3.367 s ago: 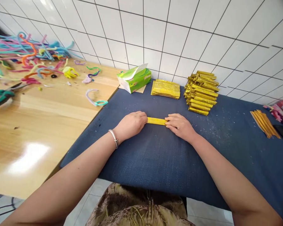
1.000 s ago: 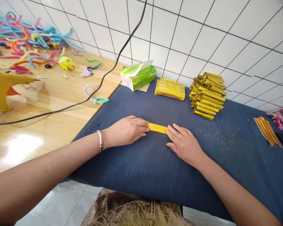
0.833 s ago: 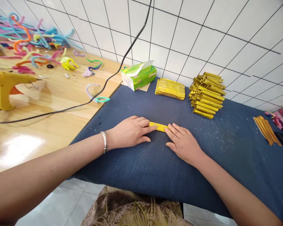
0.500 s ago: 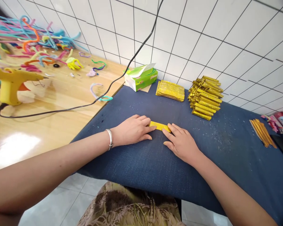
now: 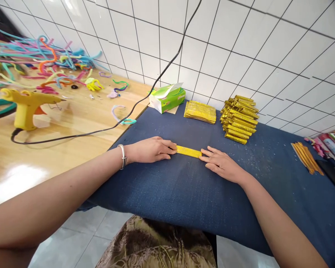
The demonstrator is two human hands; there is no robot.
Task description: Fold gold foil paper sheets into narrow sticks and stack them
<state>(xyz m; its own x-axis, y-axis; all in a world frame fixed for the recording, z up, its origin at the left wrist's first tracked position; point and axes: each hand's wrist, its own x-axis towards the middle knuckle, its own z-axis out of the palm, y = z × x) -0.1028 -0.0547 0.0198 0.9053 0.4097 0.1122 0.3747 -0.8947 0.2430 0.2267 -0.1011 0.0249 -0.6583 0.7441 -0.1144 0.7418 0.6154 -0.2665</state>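
A folded gold paper strip lay on the blue tabletop, its ends pressed under the flat, open left hand and right hand (light, easily creased foil, likely best pinched endwise).

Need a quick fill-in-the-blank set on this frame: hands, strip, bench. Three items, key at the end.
1. The left hand and right hand rest flat on opposite ends of the narrow folded gold foil strip, which lies on the ____ cloth.
2. The silver bracelet sits on the ____ wrist.
3. The yellow glue gun with its black cord stands on the glossy ____ tabletop.

Missing words: blue; left; wooden
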